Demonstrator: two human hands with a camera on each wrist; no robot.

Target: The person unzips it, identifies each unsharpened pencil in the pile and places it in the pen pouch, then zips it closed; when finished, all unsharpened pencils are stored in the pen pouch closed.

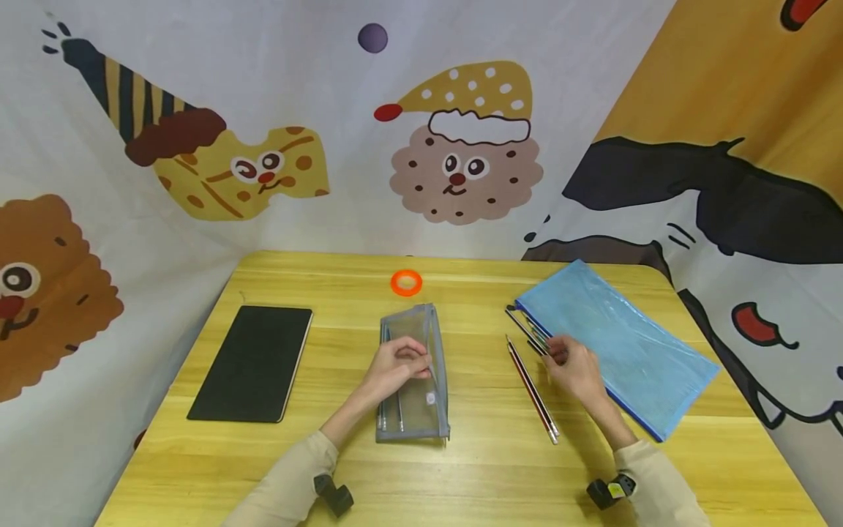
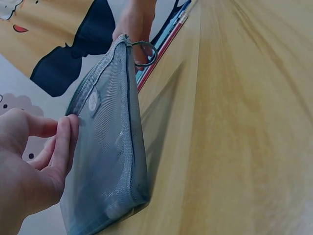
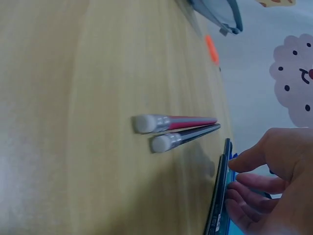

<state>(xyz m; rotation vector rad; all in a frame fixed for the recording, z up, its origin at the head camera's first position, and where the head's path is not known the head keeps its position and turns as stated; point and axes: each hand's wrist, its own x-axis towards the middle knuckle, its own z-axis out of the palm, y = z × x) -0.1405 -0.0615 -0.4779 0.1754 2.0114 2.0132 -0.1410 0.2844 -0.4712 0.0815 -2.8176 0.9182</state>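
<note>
My left hand pinches the zipped edge of a grey mesh pencil case, whose side is raised in the left wrist view. Thin writing tools show through the mesh. At the blue folder's near edge, my right hand has its fingertips right at several dark pens. In the right wrist view, the thumb and fingers lie along one side of these pens, with a gap between thumb and forefinger. Two pencils, one red-striped and one black-striped, lie beside that hand, white ends towards me.
The blue zip folder lies slanted at the right. At the left is a black notebook, and an orange tape ring sits behind the pencil case. A cartoon-printed cloth hangs behind the wooden table.
</note>
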